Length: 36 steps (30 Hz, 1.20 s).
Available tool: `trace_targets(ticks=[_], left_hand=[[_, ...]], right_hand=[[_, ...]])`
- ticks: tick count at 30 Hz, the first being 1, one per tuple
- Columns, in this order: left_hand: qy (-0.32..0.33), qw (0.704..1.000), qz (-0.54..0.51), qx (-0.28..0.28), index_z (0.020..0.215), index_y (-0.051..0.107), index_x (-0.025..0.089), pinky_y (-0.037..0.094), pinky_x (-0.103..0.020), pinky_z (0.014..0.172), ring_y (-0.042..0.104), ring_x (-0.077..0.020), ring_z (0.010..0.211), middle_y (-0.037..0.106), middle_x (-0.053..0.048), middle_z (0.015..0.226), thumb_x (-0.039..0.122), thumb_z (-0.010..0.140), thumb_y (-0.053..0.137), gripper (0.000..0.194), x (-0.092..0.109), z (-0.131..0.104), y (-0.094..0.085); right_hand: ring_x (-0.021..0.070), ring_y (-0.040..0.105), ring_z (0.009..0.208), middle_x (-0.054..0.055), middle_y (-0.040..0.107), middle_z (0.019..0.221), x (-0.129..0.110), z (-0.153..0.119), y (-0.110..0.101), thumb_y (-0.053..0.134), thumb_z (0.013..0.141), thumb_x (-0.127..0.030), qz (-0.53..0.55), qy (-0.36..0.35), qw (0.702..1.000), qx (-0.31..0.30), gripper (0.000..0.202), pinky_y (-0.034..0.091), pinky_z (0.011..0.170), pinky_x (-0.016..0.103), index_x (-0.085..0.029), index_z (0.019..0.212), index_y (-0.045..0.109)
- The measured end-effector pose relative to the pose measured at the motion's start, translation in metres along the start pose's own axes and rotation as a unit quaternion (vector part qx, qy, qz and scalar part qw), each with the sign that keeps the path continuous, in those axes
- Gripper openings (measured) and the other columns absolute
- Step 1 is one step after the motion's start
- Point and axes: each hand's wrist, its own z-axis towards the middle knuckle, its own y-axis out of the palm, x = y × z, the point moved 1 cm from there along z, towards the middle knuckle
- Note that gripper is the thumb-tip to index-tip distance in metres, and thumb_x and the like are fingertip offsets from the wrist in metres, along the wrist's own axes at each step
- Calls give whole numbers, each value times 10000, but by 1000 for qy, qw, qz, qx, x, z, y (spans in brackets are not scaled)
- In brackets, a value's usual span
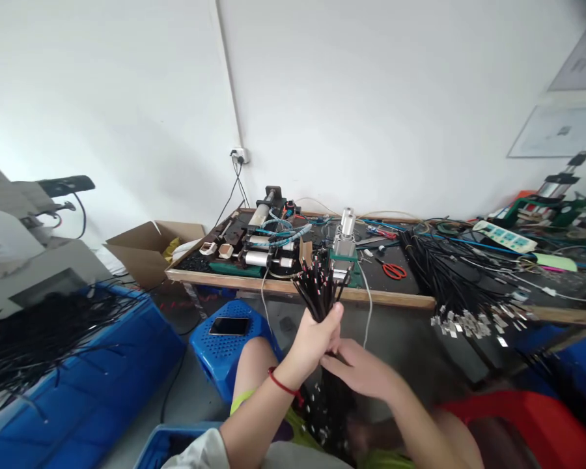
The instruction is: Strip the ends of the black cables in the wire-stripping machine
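My left hand (316,337) is closed round a thick bundle of black cables (322,290), held upright in front of me. The stripped cable ends, with small coppery and pale tips, fan out above that fist. Just below it, my right hand (364,370) curls against the same bundle, thumb across the front and the other fingers partly hidden behind. Lower down, the bundle hangs between my legs, where small silvery connectors (317,410) show, somewhat blurred.
A workbench (400,298) ahead carries a pneumatic press (344,238), red-handled scissors (394,271) and a cable pile (449,273) with metal ends. To the left are a blue stool (209,355) with a phone (229,326), a blue bin (117,384) of cables and a cardboard box (141,251).
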Motion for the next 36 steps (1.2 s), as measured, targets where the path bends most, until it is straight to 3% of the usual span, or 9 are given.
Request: trace_targets(ticks=[2,6,10,14,19,23,26,29,36], left_hand=[[5,1000,2,0,802,586,184,350,-193,406,346,-55,394,413,127,558,514,1085,664,442,-5,1,-2],[26,999,20,6,973,696,140,506,-208,504,576,-86,555,648,43,778,371,1061,737,251,-13,8,4],[52,998,11,16,1124,721,141,631,-299,683,719,-165,800,734,-27,1016,344,1052,745,217,-8,9,11],[49,999,-11,-18,1095,710,142,564,-235,559,643,-109,637,706,1,898,379,1073,718,237,5,-5,8],[62,995,-59,-47,970,680,151,426,-190,435,471,-62,459,586,70,694,468,1101,658,344,15,-25,1],[77,994,-75,-28,832,620,173,385,-195,411,399,-57,404,496,104,590,549,1090,642,457,24,-31,-5],[82,994,-74,14,764,541,201,316,-190,384,337,-48,379,426,124,543,692,996,697,565,36,-32,-11],[86,992,-66,65,739,490,224,252,-189,373,301,-37,370,391,127,523,832,823,782,680,47,-31,-15],[96,988,5,124,749,502,229,240,-207,415,330,-62,424,384,106,501,926,670,803,763,58,-23,-10]], right_hand=[[348,785,1090,99,845,1116,-21,3,-25,850,848,-369,-43,-38,998,8,292,602,1029,486,-225,1098,813],[329,691,1362,139,755,1410,-60,15,-37,584,1043,-464,-83,-111,987,80,443,541,1162,502,-221,1396,694],[341,733,1279,166,792,1318,-92,28,-15,522,1111,-460,-152,-150,964,156,410,578,1071,474,-200,1394,666],[338,781,1101,145,827,1116,-113,32,-9,518,1108,-503,-220,-183,941,178,386,595,938,420,-191,1205,723],[281,740,917,103,760,885,-124,40,-11,330,1137,-635,-268,-208,921,194,603,566,853,371,-214,861,661],[178,619,576,5,624,603,-130,55,-12,389,1142,-601,-280,-210,923,156,609,481,593,280,-238,682,553],[173,667,598,-2,718,690,-134,60,-15,609,1076,-488,-280,-234,919,149,375,499,588,260,-221,823,683],[223,725,800,71,783,943,-132,56,-12,691,1012,-402,-271,-270,890,248,184,563,759,326,-220,1035,701],[188,669,674,25,687,753,-121,50,17,653,1033,-300,-228,-324,855,335,135,502,658,300,-235,935,719]])
